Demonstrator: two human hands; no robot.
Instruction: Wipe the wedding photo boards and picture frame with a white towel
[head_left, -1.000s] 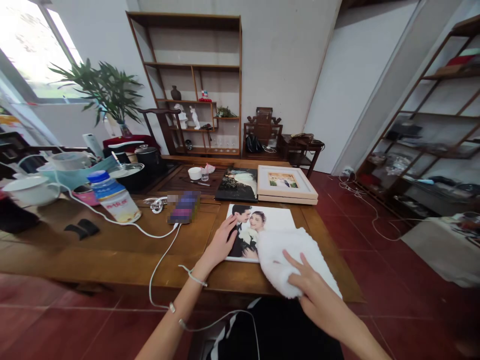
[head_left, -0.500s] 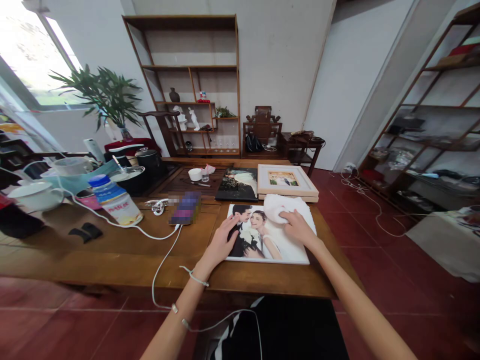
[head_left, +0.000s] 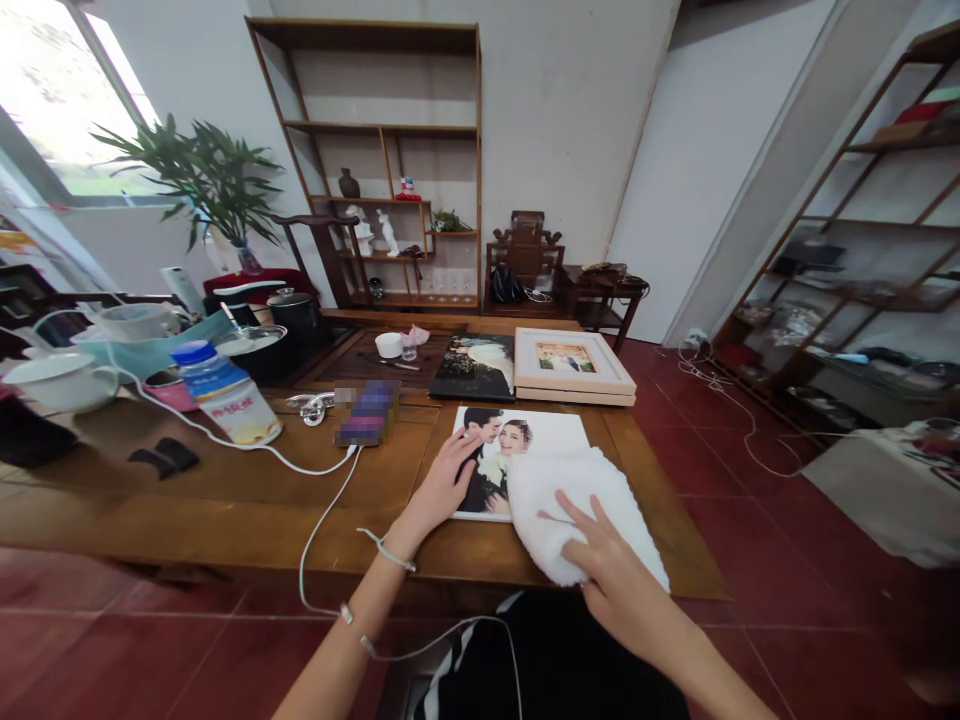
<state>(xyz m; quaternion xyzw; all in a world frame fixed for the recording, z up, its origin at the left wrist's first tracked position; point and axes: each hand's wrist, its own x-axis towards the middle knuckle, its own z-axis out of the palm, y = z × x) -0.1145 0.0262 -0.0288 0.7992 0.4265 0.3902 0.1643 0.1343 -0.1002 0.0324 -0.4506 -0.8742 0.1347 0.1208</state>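
A photo panel (head_left: 491, 478) with a wedding couple lies flat on the wooden table. Along its left edge rests my left hand (head_left: 450, 474), fingers stretched out and holding nothing. My right hand (head_left: 604, 556) is on a fluffy white cloth (head_left: 538, 488), pressing it down, with some fingers extended and the others bent into it. This cloth is spread over the panel's lower right part and reaches past its front edge onto the table. Behind the panel lie a dark photo panel (head_left: 474, 364) and light wooden picture frames (head_left: 574, 362), stacked.
A phone (head_left: 367, 412) with a white charging cable lies left of the panel. Farther left are a blue-capped bottle (head_left: 229, 392), a dark pot (head_left: 296, 317) and a white pot (head_left: 60, 380). A small white cup (head_left: 388, 346) stands on a dark tea tray.
My right hand has moved toward me with the white cloth, from the panel's upper right to its lower right. The cloth looks more spread out. My left hand has stayed at the panel's left edge.
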